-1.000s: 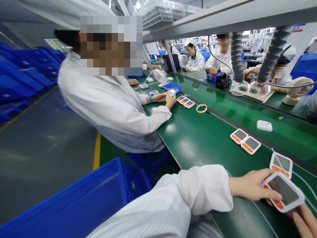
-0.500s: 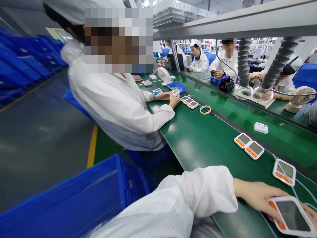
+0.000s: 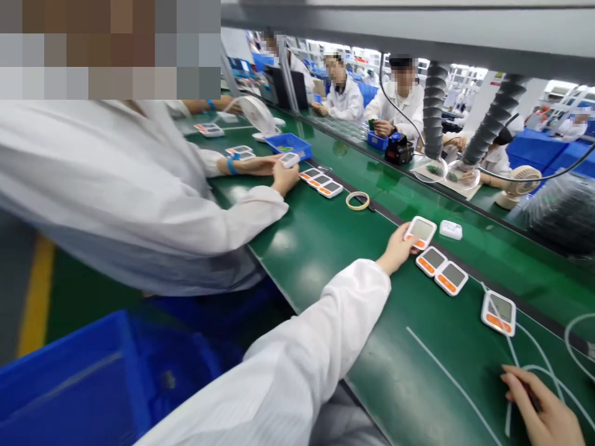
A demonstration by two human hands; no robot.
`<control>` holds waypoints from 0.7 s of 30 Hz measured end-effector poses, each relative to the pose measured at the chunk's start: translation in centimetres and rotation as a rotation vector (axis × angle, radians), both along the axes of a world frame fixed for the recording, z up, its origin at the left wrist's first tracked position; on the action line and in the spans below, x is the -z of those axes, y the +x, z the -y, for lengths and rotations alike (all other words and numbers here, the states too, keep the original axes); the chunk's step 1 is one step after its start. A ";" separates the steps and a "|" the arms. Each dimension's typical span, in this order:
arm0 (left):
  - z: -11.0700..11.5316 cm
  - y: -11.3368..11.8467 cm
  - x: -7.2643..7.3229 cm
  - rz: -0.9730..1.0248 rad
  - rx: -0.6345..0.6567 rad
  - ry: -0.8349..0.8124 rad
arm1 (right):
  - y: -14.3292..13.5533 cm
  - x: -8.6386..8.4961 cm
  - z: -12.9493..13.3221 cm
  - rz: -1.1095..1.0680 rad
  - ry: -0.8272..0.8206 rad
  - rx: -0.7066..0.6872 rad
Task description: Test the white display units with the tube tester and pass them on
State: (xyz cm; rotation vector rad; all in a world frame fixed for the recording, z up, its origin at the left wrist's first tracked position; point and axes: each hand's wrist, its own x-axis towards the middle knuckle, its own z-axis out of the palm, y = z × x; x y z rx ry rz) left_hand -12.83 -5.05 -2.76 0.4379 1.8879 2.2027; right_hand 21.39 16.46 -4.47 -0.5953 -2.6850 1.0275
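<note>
My left hand (image 3: 396, 249) reaches out over the green bench and grips a white device with a grey screen and orange button strip (image 3: 422, 231). Just beside it lie two similar devices (image 3: 432, 261) (image 3: 451, 277), touching each other. At the lower right, my right hand (image 3: 546, 406) is curled low over the bench, fingers drawn together; what they hold, if anything, is too small to name. White cables (image 3: 542, 347) run close to it, and one crosses another device (image 3: 499, 313).
A person in white (image 3: 232, 217) at the left holds a small device. Along the bench are a tape roll (image 3: 357, 207), a blue tray (image 3: 304, 151), a small fan (image 3: 257, 114) and a white block (image 3: 450, 230). Blue bins (image 3: 69, 371) stand at lower left.
My left hand has moved forward and away with the device, to the far edge beside the two others. My right hand has let go of the device. The view has shifted right.
</note>
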 end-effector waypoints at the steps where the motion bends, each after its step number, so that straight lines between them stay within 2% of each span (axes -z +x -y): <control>1: 0.3 -0.8 0.3 -0.002 -0.056 -0.039 | -0.1 -0.6 0.3 -0.005 0.023 -0.013; 3: 0.8 -1.8 0.9 -0.032 -0.114 -0.129 | -0.6 -1.9 1.2 0.012 0.088 -0.084; 7: 1.3 -1.8 1.2 -0.201 -0.109 -0.312 | -3.4 -4.4 2.4 0.095 0.248 -0.303; 9: 1.4 -1.6 1.1 -0.288 -0.107 -0.395 | -5.8 -4.9 2.3 0.074 0.333 -0.400; 11: 1.4 -1.5 0.9 -0.366 -0.129 -0.458 | -8.4 -4.5 2.0 0.035 0.420 -0.459; 13: 1.3 -1.4 0.6 -0.448 -0.160 -0.488 | -10.6 -3.5 1.4 0.014 0.535 -0.414; 16: 0.7 0.0 -0.3 -0.591 -0.145 -0.467 | -12.2 -2.0 0.5 0.048 0.714 -0.216; 18: -0.1 2.4 -0.7 -0.690 -0.052 -0.426 | -12.2 -1.5 -0.2 0.128 0.743 -0.142; 21: -1.4 7.4 -0.6 -0.812 0.243 -0.338 | -11.9 -1.7 -1.5 0.206 0.694 -0.102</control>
